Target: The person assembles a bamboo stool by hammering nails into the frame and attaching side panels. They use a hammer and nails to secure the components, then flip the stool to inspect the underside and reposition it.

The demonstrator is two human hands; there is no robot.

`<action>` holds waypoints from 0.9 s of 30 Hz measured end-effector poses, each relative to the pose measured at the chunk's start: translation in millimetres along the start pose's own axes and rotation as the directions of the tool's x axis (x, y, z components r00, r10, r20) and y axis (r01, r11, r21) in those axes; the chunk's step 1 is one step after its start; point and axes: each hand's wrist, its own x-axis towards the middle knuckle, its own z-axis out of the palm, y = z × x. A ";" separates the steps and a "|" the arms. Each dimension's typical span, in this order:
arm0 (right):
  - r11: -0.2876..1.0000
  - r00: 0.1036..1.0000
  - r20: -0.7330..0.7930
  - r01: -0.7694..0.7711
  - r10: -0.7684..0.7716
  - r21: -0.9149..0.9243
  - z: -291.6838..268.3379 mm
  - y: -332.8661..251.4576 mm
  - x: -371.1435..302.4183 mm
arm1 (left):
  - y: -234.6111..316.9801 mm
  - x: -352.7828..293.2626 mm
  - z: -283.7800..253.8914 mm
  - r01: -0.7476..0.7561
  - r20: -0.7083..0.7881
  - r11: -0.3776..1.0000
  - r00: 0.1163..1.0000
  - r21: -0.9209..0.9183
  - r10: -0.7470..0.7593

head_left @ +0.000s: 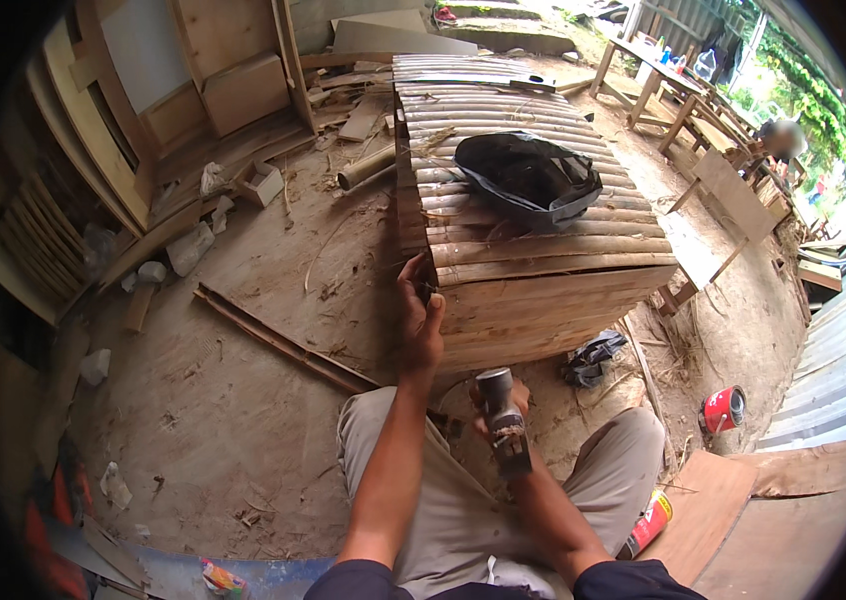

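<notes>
A wooden box (553,315) topped with a row of split bamboo slats (543,248) stands in front of me. My left hand (421,318) is at its near left corner, with the fingers on the left side and the thumb by the front edge. Whether a small piece sits between them I cannot tell. My right hand (518,400), low between my knees, is closed around the handle of a hammer (499,400). The hammer's dark metal head points up and away from me; its handle is mostly hidden. A black plastic bag (528,178) lies open on the slats.
A split bamboo length (288,340) lies on the dirt floor at left. Wooden frames (93,110) lean farther left. A red can (721,410) stands at right, near plywood (708,510) and corrugated sheet metal (828,385). Another person (778,140) is by the far right benches.
</notes>
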 end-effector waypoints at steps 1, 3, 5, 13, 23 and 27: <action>1.000 1.000 -0.011 0.007 -0.007 -0.020 1.9 3.4 -2.0 | 0.3 -0.6 -0.1 0.008 -0.002 1.000 1.000 -0.015 -0.008; 0.971 0.970 0.059 -0.238 0.236 0.012 4.5 5.9 -7.4 | -0.3 -0.4 -0.6 0.008 -0.021 0.999 1.000 -0.041 -0.009; 0.919 0.930 -0.045 -0.368 0.365 -0.141 4.3 4.2 -13.2 | -2.4 2.2 -1.9 -0.013 -0.057 0.998 0.998 -0.060 0.010; 0.955 0.963 0.043 -0.258 0.267 -0.147 6.2 6.2 -10.1 | -5.4 4.6 -5.3 0.029 -0.032 0.985 0.999 -0.168 -0.035; 0.994 0.997 -0.034 -0.069 0.072 0.082 2.1 -22.7 -1.3 | -11.9 4.0 -8.3 -0.003 -0.042 0.993 0.999 -0.119 -0.003; 0.951 0.968 0.048 -0.234 0.248 -0.200 3.8 -12.6 9.4 | -9.7 3.7 -4.5 -0.001 -0.070 0.984 0.997 -0.179 -0.011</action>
